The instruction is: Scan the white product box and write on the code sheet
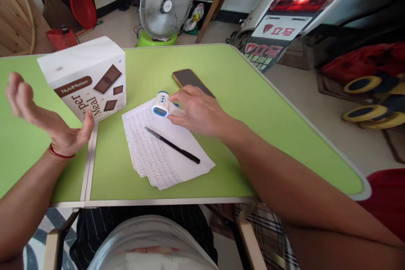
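Observation:
My right hand (198,109) has its fingers round the handle of a white and blue infrared thermometer (162,102), whose small screen faces me. Below it lie written paper sheets (164,152) in a loose stack, with a black pen (172,145) across them. A dark smartphone (191,81) rests on the table just beyond my right hand. My left hand (53,122) is raised, palm up with fingers spread, and holds nothing. Behind it stands a white NutriMotion box (109,67) with brown print; the hand covers part of its front.
The green folding table (247,105) has a metal seam on the left and a pale rim. Past its far edge stand a fan (167,4) on a green stool and a white scooter (303,4). Wooden chair armrests (249,244) flank my lap.

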`<state>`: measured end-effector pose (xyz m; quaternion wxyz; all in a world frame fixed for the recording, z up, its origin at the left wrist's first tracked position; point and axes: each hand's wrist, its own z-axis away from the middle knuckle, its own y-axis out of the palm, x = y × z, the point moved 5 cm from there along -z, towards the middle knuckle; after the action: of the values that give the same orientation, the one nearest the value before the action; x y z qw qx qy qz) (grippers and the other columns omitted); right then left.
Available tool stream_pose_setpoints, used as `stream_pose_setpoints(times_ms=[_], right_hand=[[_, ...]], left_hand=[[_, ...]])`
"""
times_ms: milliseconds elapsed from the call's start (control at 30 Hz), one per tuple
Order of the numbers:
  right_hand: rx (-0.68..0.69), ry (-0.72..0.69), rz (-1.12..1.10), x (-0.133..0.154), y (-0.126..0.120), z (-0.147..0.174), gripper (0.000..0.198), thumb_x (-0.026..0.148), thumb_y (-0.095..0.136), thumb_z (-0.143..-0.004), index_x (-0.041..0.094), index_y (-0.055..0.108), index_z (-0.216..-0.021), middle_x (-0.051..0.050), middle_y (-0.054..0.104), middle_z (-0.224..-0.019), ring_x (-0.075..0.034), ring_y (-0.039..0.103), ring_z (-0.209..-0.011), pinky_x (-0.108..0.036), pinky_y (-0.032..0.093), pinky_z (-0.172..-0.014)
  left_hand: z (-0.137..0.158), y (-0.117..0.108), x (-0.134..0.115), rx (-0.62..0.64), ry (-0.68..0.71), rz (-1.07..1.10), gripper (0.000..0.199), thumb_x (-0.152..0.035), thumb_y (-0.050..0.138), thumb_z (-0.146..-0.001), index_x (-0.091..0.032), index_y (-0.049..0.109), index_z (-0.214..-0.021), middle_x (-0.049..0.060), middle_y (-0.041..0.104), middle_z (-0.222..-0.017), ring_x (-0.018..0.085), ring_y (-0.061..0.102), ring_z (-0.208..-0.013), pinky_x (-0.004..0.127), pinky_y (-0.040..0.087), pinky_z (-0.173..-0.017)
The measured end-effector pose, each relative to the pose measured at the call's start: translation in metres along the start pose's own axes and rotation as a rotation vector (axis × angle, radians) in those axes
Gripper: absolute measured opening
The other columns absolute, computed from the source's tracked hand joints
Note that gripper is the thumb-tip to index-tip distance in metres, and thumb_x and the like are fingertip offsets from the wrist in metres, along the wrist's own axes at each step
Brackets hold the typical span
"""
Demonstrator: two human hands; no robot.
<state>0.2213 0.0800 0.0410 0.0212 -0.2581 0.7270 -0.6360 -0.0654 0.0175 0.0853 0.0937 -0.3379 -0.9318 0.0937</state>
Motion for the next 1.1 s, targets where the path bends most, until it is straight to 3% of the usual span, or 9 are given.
stream_pose_setpoints(times_ms=[67, 133, 233, 333, 433, 533, 633, 767, 1100], right_hand=[[0.117, -0.014, -0.035, 0.009, 0.001, 0.007, 0.012, 0.031, 0.063, -0.077, 0.02, 0.062, -0.081, -0.007, 0.062, -0.083, -0.02, 0.054, -0.073, -0.032, 0.035, -0.063], [0.264, -0.026, -0.057, 0.016, 0.006, 0.013, 0.026, 0.04, 0.066, -0.077, 0.02, 0.057, -0.064, -0.003, 0.056, -0.064, -0.014, 0.045, -0.056, -0.031, 0.027, -0.058], [0.368, -0.057, -0.072, 0.023, 0.016, 0.018, 0.042, 0.046, 0.071, -0.072, 0.02, 0.048, -0.049, 0.0, 0.045, -0.05, -0.01, 0.032, -0.048, -0.03, 0.019, -0.055], [0.443, -0.12, -0.022, 0.03, 0.023, 0.02, 0.038, 0.035, 0.065, -0.077, 0.019, 0.045, -0.049, 0.001, 0.044, -0.048, -0.01, 0.031, -0.047, -0.03, 0.018, -0.055], [0.524, -0.164, 0.093, 0.034, 0.022, 0.021, 0.027, 0.025, 0.055, -0.078, 0.019, 0.047, -0.053, 0.0, 0.049, -0.054, -0.011, 0.034, -0.049, -0.029, 0.019, -0.054], [0.548, -0.094, 0.177, 0.027, 0.01, 0.016, 0.017, 0.025, 0.049, -0.079, 0.019, 0.053, -0.064, -0.002, 0.056, -0.064, -0.013, 0.041, -0.055, -0.028, 0.022, -0.054], [0.538, -0.001, 0.199, 0.015, -0.004, 0.012, 0.019, 0.028, 0.042, -0.083, 0.019, 0.052, -0.07, -0.002, 0.054, -0.065, -0.014, 0.044, -0.056, -0.028, 0.024, -0.054], [0.577, -0.04, 0.167, 0.015, -0.015, 0.016, 0.022, 0.027, 0.037, -0.085, 0.019, 0.048, -0.068, -0.001, 0.049, -0.061, -0.014, 0.044, -0.056, -0.028, 0.025, -0.055], [0.664, -0.057, 0.13, 0.028, -0.003, 0.02, 0.02, 0.026, 0.038, -0.086, 0.019, 0.047, -0.069, -0.004, 0.054, -0.068, -0.014, 0.045, -0.059, -0.027, 0.028, -0.057]], left_hand=[[0.001, 0.0, -0.017, -0.031, 0.122, 0.101, 0.095, -0.027, 0.08, -0.061, -0.03, 0.037, -0.146, -0.006, 0.035, -0.149, 0.03, 0.036, -0.134, 0.046, 0.031, -0.117], [0.006, 0.018, -0.033, 0.267, 0.102, 0.293, 0.079, -0.017, 0.076, -0.069, -0.031, 0.044, -0.14, 0.001, 0.047, -0.139, 0.028, 0.051, -0.119, 0.045, 0.045, -0.104], [0.025, 0.045, -0.049, 0.767, 0.008, 0.466, 0.051, -0.028, 0.066, -0.085, -0.026, 0.047, -0.133, 0.011, 0.057, -0.127, 0.031, 0.056, -0.115, 0.048, 0.05, -0.095], [0.039, 0.054, -0.049, 0.984, -0.031, 0.468, 0.046, -0.043, 0.058, -0.092, -0.019, 0.047, -0.13, 0.018, 0.051, -0.134, 0.035, 0.049, -0.125, 0.052, 0.045, -0.1], [0.043, 0.055, -0.043, 1.05, -0.064, 0.449, 0.052, -0.05, 0.053, -0.093, -0.018, 0.043, -0.133, 0.02, 0.044, -0.14, 0.036, 0.044, -0.13, 0.053, 0.042, -0.104], [0.043, 0.055, -0.042, 1.087, -0.08, 0.458, 0.055, -0.053, 0.05, -0.094, -0.017, 0.041, -0.135, 0.021, 0.038, -0.144, 0.036, 0.041, -0.131, 0.054, 0.041, -0.105], [0.044, 0.055, -0.046, 1.109, -0.064, 0.475, 0.056, -0.054, 0.048, -0.095, -0.016, 0.04, -0.136, 0.023, 0.033, -0.146, 0.037, 0.038, -0.134, 0.055, 0.041, -0.106], [0.049, 0.056, -0.048, 1.134, -0.059, 0.477, 0.057, -0.053, 0.048, -0.095, -0.016, 0.04, -0.137, 0.023, 0.031, -0.146, 0.038, 0.034, -0.136, 0.057, 0.04, -0.106], [0.052, 0.056, -0.047, 1.168, -0.083, 0.482, 0.058, -0.054, 0.048, -0.095, -0.018, 0.037, -0.139, 0.023, 0.03, -0.148, 0.038, 0.031, -0.138, 0.058, 0.037, -0.108]])
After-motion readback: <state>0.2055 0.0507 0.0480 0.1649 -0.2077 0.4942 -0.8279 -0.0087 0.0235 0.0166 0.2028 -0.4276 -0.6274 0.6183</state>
